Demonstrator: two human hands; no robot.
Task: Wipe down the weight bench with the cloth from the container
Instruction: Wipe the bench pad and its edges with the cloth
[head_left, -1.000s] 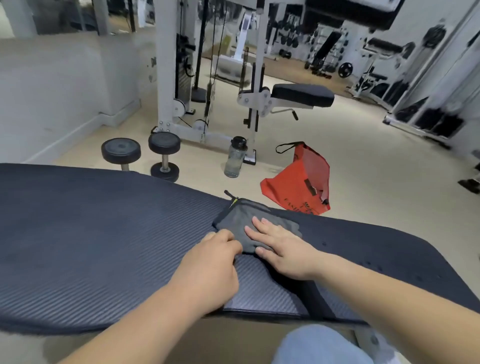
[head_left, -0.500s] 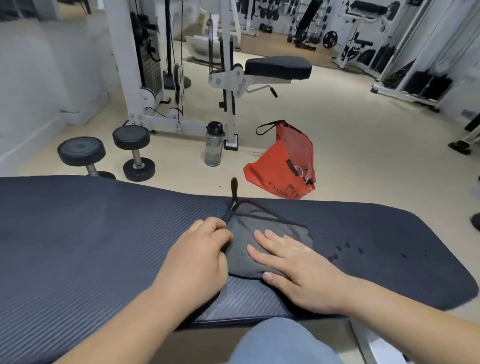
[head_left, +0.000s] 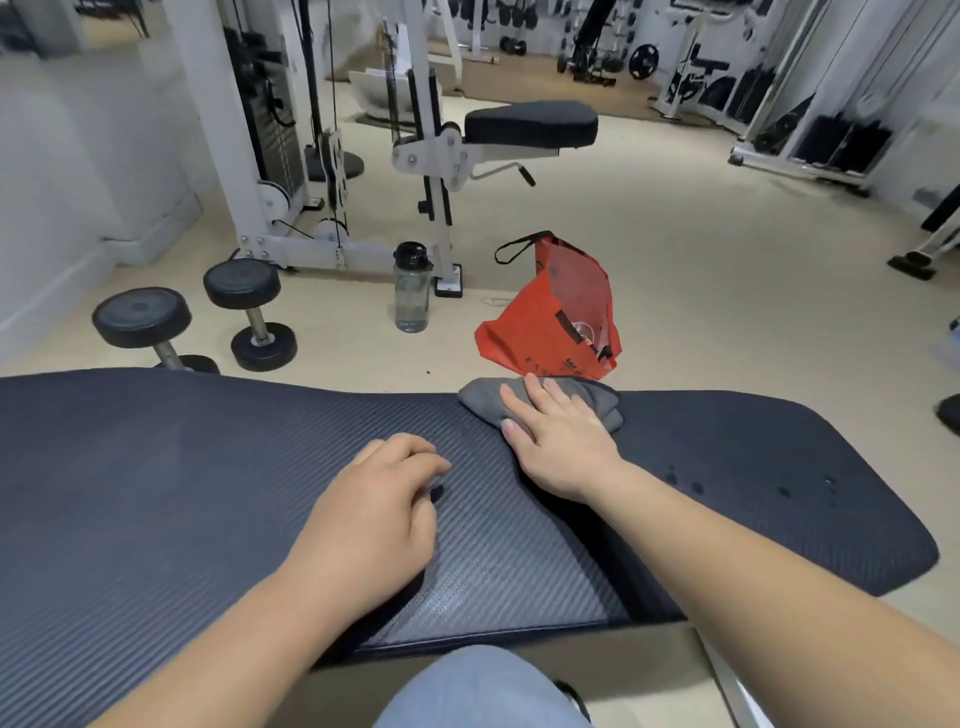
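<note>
Standing on the floor at far left, two black dumbbells (head_left: 195, 317) rest on end just beyond the weight bench (head_left: 156, 493), whose dark ribbed pad forms the working surface across the view. Behind them rises the white frame of a cable machine (head_left: 291, 156). A clear water bottle (head_left: 411, 288) with a black cap stands upright beside the machine's foot. The person's left hand (head_left: 379, 519) lies palm down on the surface near its middle, fingers curled loosely inward; its grip is narrow, and a small dark item shows at the fingertips, though whether it is held cannot be told. To the right, the right hand (head_left: 558, 441) presses flat, fingers spread, on a bunched grey cloth (head_left: 483, 402) at the far edge of the surface; the grip is wide, pinning rather than clasping the cloth. Just beyond that edge, an orange bag (head_left: 561, 312) with a black strap sits slumped on the floor. Several dark droplets (head_left: 696, 486) mark the pad right of the right forearm. A black padded seat (head_left: 530, 124) stands farther back.
</note>
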